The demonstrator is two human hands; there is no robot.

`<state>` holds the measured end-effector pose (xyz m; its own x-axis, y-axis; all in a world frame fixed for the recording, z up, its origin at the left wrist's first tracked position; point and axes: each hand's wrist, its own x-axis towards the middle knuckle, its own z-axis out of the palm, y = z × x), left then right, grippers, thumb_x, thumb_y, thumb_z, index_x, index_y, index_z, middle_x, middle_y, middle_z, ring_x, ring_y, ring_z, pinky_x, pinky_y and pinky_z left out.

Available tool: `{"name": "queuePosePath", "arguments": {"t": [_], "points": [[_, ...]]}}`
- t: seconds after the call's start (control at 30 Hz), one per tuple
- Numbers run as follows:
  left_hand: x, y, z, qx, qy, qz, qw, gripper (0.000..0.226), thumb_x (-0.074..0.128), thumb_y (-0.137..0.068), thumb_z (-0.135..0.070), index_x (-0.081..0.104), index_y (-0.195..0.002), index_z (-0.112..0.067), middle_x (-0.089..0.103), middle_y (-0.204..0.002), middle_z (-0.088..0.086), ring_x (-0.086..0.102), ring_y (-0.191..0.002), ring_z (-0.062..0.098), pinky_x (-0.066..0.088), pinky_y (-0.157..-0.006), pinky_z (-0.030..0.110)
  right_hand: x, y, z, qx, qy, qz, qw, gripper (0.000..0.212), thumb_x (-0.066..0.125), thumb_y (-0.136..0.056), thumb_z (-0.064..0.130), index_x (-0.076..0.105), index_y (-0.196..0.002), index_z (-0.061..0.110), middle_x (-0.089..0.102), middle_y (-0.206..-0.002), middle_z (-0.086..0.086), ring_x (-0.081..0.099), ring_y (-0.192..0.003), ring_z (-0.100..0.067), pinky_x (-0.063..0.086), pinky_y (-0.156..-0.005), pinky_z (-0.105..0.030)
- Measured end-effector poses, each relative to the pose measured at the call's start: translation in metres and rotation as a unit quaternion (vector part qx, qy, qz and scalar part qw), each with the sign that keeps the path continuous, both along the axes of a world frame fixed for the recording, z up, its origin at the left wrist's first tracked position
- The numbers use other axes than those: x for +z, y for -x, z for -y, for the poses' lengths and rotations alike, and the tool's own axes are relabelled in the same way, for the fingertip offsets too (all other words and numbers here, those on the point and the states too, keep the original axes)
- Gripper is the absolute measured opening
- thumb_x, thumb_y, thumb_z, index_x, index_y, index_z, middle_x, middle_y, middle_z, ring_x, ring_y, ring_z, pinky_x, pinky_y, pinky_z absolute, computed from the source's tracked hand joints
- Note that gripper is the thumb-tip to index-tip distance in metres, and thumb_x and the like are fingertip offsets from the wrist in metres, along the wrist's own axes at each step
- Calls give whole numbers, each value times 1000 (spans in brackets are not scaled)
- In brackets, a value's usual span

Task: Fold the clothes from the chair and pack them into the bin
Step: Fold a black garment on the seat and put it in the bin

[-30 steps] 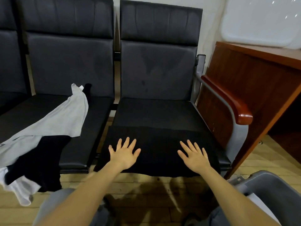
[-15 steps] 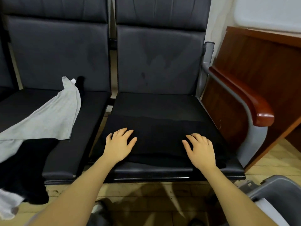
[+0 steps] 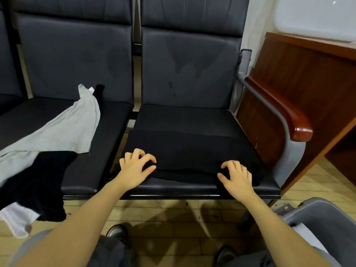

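Note:
A folded black garment (image 3: 192,151) lies flat across the front half of the right chair seat (image 3: 185,116). My left hand (image 3: 135,168) sits at its near left edge, fingers curled into the cloth and thumb against the hem. My right hand (image 3: 236,177) does the same at the near right edge. On the left chair seat (image 3: 107,135) lie a grey shirt (image 3: 63,132), a black garment (image 3: 36,182) and a white piece (image 3: 17,218) that hangs over the front. The grey bin (image 3: 325,214) stands at the lower right, with something white inside.
A chair armrest with a red-brown wooden cap (image 3: 289,116) borders the right seat. A wooden desk (image 3: 312,78) stands right behind it. My shoes and knees are over the light wooden floor (image 3: 173,212) below the seats.
The black garment's near edge, which hung over the seat front, now lies folded up on the seat. Both hands went from flat and spread to curled on that edge. The view moved closer.

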<state>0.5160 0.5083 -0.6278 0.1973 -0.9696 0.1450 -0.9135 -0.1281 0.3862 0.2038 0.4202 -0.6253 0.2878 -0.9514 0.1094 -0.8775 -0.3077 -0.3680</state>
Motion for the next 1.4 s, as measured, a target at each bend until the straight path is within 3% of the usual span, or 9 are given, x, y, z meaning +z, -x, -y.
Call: {"name": "queuePosePath", "arguments": {"t": [0.13, 0.3, 0.57, 0.73, 0.93, 1.03, 1.23, 1.33, 1.4], "points": [[2, 0, 7, 7, 91, 11, 996, 13, 60, -89, -39, 67, -99, -35, 41, -105, -12, 27, -102, 16, 13, -79, 27, 4, 2, 7, -13, -25, -9, 1000, 18, 50, -96, 38, 49, -112, 29, 40, -123, 5, 33, -121, -25, 21, -100, -36], [6, -1, 15, 38, 174, 8, 984, 8, 69, -84, -32, 73, -90, -29, 52, -95, -8, 35, -96, 19, 15, -75, 30, 8, 1, 13, 16, -13, -34, 999, 8, 46, -98, 37, 48, -103, 32, 36, -103, 8, 36, -103, -18, 18, -87, -29], [20, 3, 27, 103, 219, -62, 968, 9, 68, -86, -29, 74, -93, -26, 52, -97, -5, 36, -102, 24, 17, -80, 32, 16, -10, 16, -17, 195, 99, 976, 4, 62, -91, 20, 66, -91, 22, 50, -92, 4, 34, -89, -13, 16, -80, -28], [33, 1, 19, 116, 247, -94, 957, 7, 69, -85, -28, 73, -90, -26, 48, -98, -7, 30, -104, 18, 16, -84, 31, 25, -6, 8, -4, 258, 100, 961, 7, 60, -92, 22, 67, -92, 24, 54, -93, 6, 34, -90, -10, 12, -73, -24], [18, -8, -7, 79, 214, -73, 971, 1, 74, -81, -27, 73, -80, -28, 48, -98, -9, 27, -103, 15, 15, -84, 31, 14, 10, -15, 65, 236, 57, 968, 5, 58, -88, 30, 64, -89, 30, 49, -90, 14, 36, -87, -9, 12, -70, -26], [4, -11, -18, 47, 139, -62, 987, 5, 74, -80, -30, 71, -76, -33, 50, -95, -12, 33, -106, 17, 15, -83, 30, -2, 16, -21, 84, 182, 31, 979, 4, 59, -90, 33, 63, -87, 33, 49, -89, 18, 42, -87, -11, 12, -73, -26], [2, -7, -20, 41, 132, -48, 989, 18, 66, -85, -42, 71, -73, -29, 58, -93, -16, 43, -107, 10, 17, -86, 31, 9, -2, -27, 73, 213, 18, 974, 35, 39, -89, 50, 67, -80, 30, 58, -79, 17, 52, -77, -7, 14, -76, -27], [16, 2, -7, 50, 124, -18, 991, 26, 55, -91, -44, 73, -88, -26, 60, -100, -12, 50, -104, 11, 21, -89, 31, 15, -26, -20, 85, 201, 23, 976, 37, 41, -91, 48, 69, -90, 26, 61, -86, 13, 56, -81, -11, 24, -80, -27], [22, 8, 3, 47, 96, 14, 994, 30, 49, -94, -45, 70, -103, -26, 60, -110, -9, 51, -107, 13, 24, -93, 32, 17, -44, -12, 99, 160, 16, 982, 32, 47, -95, 43, 68, -108, 23, 63, -103, 8, 57, -97, -14, 33, -85, -27]]}}
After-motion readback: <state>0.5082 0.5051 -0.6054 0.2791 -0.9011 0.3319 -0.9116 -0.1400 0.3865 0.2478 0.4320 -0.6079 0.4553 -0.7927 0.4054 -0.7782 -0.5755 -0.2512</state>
